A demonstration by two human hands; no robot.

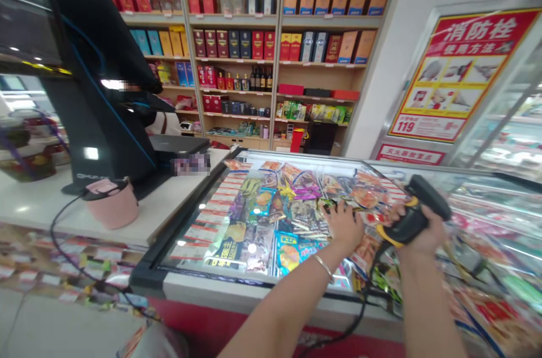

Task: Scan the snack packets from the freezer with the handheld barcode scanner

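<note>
My right hand (pixel 431 236) is wrapped round the handle of a black and yellow barcode scanner (pixel 406 226), whose head points up and to the right. A black cable (pixel 367 293) runs down from the handle. To its left, my left hand (pixel 345 227) reaches over the chest freezer (pixel 203 284) with its fingers spread, a bracelet on the wrist. Its fingertips are at a dark green packet (pixel 327 204); whether they touch it or glass above it I cannot tell. Around it lie many bagged snacks, among them a blue bag (pixel 287 252) and a purple packet (pixel 307 191).
On the left counter (pixel 146 228) stand a black checkout terminal (pixel 101 104) and a pink container (pixel 112 204). Shelves of boxed bottles (pixel 232 44) line the back. A red notice (pixel 461 75) hangs at the right. A blurred display of packets (pixel 486 290) lies at the right.
</note>
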